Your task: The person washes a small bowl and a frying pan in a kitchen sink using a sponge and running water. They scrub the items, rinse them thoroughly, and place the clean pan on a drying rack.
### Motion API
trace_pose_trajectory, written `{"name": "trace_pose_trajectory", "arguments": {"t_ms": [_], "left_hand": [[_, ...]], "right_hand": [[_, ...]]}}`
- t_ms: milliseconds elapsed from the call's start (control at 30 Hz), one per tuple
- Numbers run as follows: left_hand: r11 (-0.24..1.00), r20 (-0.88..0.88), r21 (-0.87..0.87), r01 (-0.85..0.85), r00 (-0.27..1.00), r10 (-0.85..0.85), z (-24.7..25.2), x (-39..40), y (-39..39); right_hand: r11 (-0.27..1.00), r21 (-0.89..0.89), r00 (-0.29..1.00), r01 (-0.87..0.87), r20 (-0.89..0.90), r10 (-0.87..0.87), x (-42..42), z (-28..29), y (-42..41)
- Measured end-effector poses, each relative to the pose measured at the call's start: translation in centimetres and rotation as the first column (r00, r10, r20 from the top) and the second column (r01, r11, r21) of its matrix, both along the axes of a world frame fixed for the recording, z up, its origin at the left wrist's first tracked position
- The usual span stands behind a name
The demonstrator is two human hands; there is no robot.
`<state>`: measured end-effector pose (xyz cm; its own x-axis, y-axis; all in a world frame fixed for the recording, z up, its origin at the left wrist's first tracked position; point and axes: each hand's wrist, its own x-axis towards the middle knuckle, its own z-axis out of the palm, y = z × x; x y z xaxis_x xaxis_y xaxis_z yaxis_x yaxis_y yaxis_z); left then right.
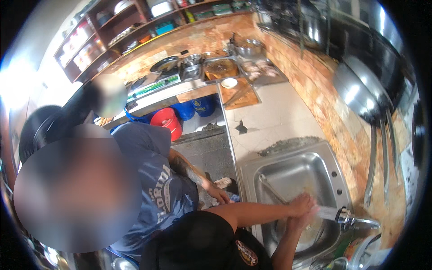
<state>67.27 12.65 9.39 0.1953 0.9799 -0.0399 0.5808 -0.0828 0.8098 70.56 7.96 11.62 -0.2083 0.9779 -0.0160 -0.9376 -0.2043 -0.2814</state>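
My left hand [301, 204] and my right hand [299, 222] are pressed together over a stainless steel sink [303, 165]. Both are blurred, so the set of the fingers is unclear. Just right of them, a whitish strip, either a spout or running water, reaches from the chrome faucet [357, 221] to my hands. A long thin metal utensil [271, 187] slants across the sink's basin, its lower end hidden behind my left hand. Brownish residue shows on the basin floor.
At left a person in a grey T-shirt [148, 182] stands close by, one hand low near the counter edge. Beyond the sink, a cutting board [246, 96] carries a knife and a white bowl [229, 83]. Steel pans [361, 91] hang at right. A red bucket [167, 123] stands below.
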Motion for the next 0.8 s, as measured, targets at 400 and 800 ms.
{"name": "trace_pose_trajectory", "arguments": {"t_ms": [400,800], "left_hand": [[0.997,0.133,-0.071,0.013,0.991,-0.003,-1.0,-4.0,0.4],[0.997,-0.163,0.056,0.044,0.986,-0.034,0.2,-4.7,0.3]], "right_hand": [[0.935,0.306,0.981,-0.181,-0.006,0.192,-0.5,-1.5,1.0],[0.998,-0.063,1.000,0.018,-0.012,-0.018,-1.6,3.6,-1.8]]}}
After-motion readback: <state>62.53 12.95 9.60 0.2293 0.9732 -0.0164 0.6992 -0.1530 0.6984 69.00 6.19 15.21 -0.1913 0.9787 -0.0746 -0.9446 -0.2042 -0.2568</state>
